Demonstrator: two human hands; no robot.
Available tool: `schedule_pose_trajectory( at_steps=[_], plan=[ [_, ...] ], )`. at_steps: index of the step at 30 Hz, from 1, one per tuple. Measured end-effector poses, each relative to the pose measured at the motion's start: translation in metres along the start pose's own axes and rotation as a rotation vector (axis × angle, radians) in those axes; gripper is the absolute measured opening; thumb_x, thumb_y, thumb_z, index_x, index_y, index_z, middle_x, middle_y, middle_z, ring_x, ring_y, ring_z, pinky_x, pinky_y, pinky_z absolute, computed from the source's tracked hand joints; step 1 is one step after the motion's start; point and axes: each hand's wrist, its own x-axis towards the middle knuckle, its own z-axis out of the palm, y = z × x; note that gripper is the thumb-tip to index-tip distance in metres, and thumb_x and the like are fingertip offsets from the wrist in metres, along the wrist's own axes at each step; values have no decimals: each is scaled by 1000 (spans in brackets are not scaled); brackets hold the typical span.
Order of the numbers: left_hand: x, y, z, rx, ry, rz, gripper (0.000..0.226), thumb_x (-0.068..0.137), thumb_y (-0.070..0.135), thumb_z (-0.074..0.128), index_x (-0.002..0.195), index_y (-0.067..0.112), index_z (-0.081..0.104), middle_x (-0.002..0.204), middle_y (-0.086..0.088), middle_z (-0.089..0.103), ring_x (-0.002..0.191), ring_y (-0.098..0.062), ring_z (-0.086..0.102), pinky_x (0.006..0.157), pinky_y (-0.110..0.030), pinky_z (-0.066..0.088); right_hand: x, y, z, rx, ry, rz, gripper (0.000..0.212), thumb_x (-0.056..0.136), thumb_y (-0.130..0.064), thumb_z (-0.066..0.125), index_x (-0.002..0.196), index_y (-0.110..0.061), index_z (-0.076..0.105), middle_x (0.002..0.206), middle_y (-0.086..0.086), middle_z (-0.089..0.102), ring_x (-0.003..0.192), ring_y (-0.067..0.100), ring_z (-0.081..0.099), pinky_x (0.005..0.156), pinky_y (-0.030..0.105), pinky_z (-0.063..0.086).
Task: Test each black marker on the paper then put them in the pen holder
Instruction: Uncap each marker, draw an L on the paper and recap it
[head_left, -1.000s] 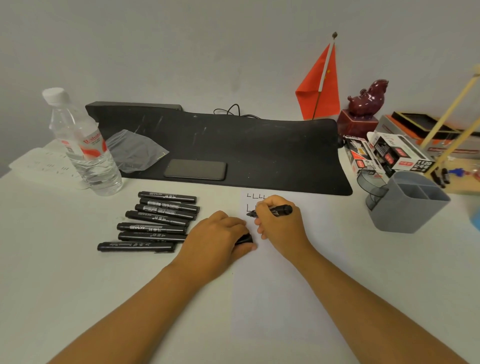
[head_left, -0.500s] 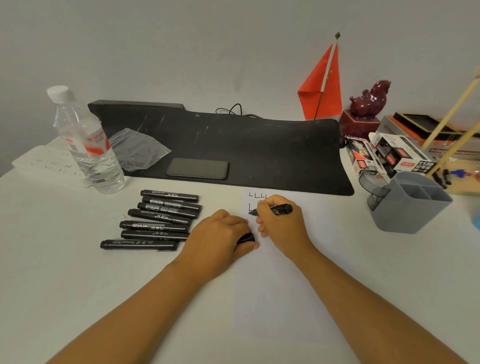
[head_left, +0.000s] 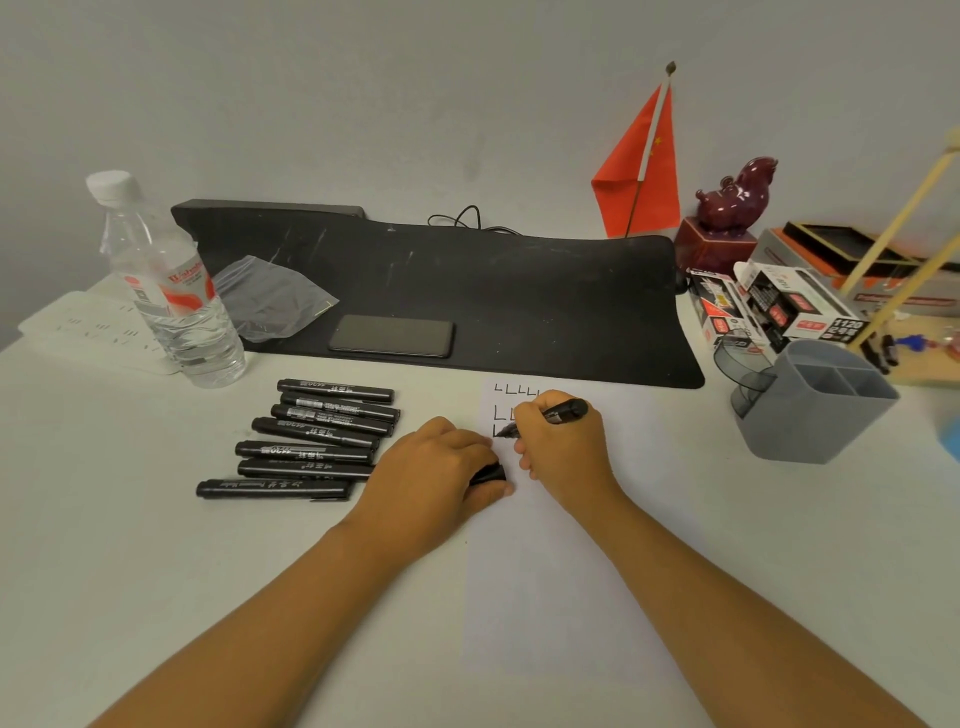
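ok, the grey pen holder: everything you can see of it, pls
The pen holder is a matte grey, plastic-looking, squarish tub with rounded corners. It stands upright on the white table at the far right, clear of the paper and of both hands. Inner walls split it into compartments, and no markers show inside them. A smoky translucent curved tray juts from its left side, up against the marker boxes behind.
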Motion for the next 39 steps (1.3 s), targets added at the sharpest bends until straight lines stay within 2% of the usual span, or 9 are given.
schedule_pose_trajectory(
  at_steps=[6, 10, 15, 19, 23, 28, 33, 35, 39],
  plan=[
    [-1, 0, 0, -2, 7, 3, 35, 88, 59, 51, 93, 29, 70, 97, 12, 72, 88, -14, 58, 68, -34, 53, -1, -1, -1, -17, 36, 4, 27, 89, -16, 58, 62, -15, 57, 68, 24, 66, 60, 44, 64, 57, 49, 58],
    [0, 1, -2, -1, 9, 7, 35, 88, 58, 53, 93, 29, 71, 97, 12, 72, 87, -14, 58, 67, -33, 54, 0, -1, -1, 15, 24, 58, 25, 91, -18, 58, 65, -15, 59, 70, 22, 67, 56, 31, 60, 59, 45, 59],
    [0, 1, -2, -7, -3, 1, 34, 88, 58, 53, 94, 29, 71, 99, 12, 72, 90, -14, 58, 70, -34, 54, -1, -4, -1, -4, 31, 53, 27, 91, -17, 58, 65, -14, 59, 71, 22, 68, 54, 30, 61, 58, 44, 59],
    [0, 2, -4, -5, 0, -1, 33, 88, 57, 54, 93, 29, 70, 99, 12, 72, 90, -15, 58, 69, -33, 53, -4, -5, -2, 11, 38, 39, 27, 88, -19, 58, 61, -18, 58, 62, 15, 67, 50, 26, 61, 51, 39, 58],
    [0, 2, -4, -7, -3, -4, 33, 88, 58, 53, 93, 30, 70, 99, 13, 71, 90, -14, 57, 69, -33, 52, -10, -5, -6, 66, 10, 74, 19, 77, -32, 56, 60, -23, 58, 47, -7, 61, 41, 10, 60, 37, 22, 48],
    [-1, 3, -4, -25, 7, -6, 31, 88, 57, 55, 92, 30, 70, 99, 14, 71, 90, -13, 56, 68, -31, 52, -6, -11, -2, -32, 32, 49, 29, 89, -14, 57, 60, -15, 55, 66, 22, 65, 56, 38, 62, 55, 45, 58],
    [0, 2, -6, -75, 51, -41, 32, 89, 53, 57, 102, 27, 70, 121, 8, 66, 100, -19, 59, 73, -33, 53, -11, -19, -14, 248, 123, 95, 25, 93, -13, 55, 71, -6, 64, 55, 9, 64, 38, 14, 57, 36, 22, 48],
    [2, 2, -9, -175, 129, -80, 31, 89, 48, 60, 104, 23, 69, 109, 5, 69, 91, -17, 58, 73, -33, 52, -13, -22, -22, 298, 129, 79, 27, 95, -12, 52, 71, -5, 63, 54, 9, 63, 36, 11, 55, 34, 20, 44],
    [2, 3, -15, -346, 155, -178, 20, 86, 47, 65, 96, 30, 67, 76, 17, 61, 60, 1, 49, 60, -19, 40, -23, -23, -27, 353, 91, 85, 32, 95, -12, 48, 67, -4, 63, 48, 6, 62, 33, 10, 51, 34, 18, 41]
  ],
)
